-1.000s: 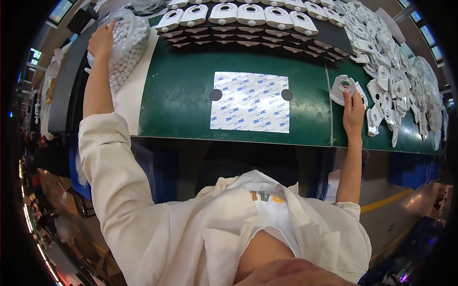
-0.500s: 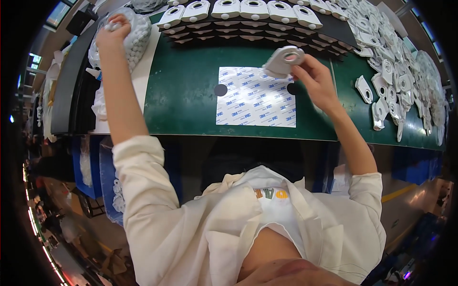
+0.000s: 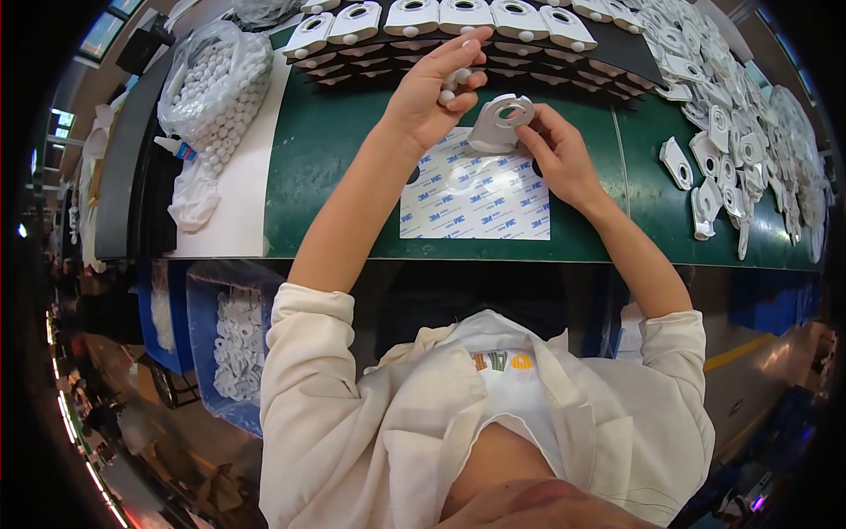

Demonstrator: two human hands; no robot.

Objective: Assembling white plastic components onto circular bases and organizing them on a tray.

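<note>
Several small white balls (image 3: 450, 86) sit in the curled fingers of my left hand (image 3: 438, 93), which hovers over the far part of the bench. Just to its right, my right hand (image 3: 561, 154) grips a white plastic housing (image 3: 499, 123) by its right edge. The housing has a round hole near its top and is tilted up, apart from the left hand. Beneath both hands a white sheet with blue printing (image 3: 476, 198) lies on the green bench. A clear bag of white balls (image 3: 216, 88) stands at the left.
Stacked black trays (image 3: 617, 55) along the back carry rows of white housings (image 3: 467, 16). Loose housings (image 3: 727, 167) are heaped at the right. A small glue bottle (image 3: 176, 148) lies below the bag. Under the bench stands a blue bin (image 3: 207, 344) of white parts.
My left hand has moved right, from the bag to beside the housing, and now shows white balls in its fingers. My right hand has shifted slightly left and down with the housing.
</note>
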